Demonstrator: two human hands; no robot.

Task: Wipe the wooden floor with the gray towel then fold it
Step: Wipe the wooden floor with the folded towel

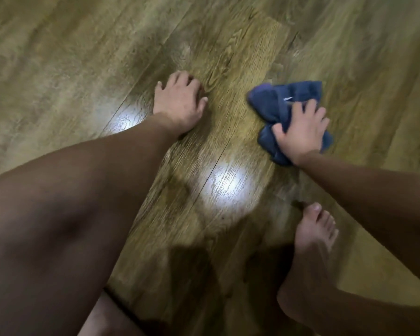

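The gray towel (pixel 279 103) looks dark blue-gray here and lies bunched on the wooden floor (pixel 83 57) right of centre. My right hand (pixel 301 132) lies on top of it, fingers spread and curled into the cloth, gripping it against the boards. My left hand (pixel 180 100) is planted on the bare floor to the towel's left, fingers spread and bent, bearing on the wood and holding nothing. About a hand's width of floor separates the two hands.
My bare right foot (pixel 310 253) stands on the floor at lower right, just below my right forearm. My left leg (pixel 112 311) shows at the bottom edge. Two bright light reflections (pixel 226 185) shine on the planks between my arms.
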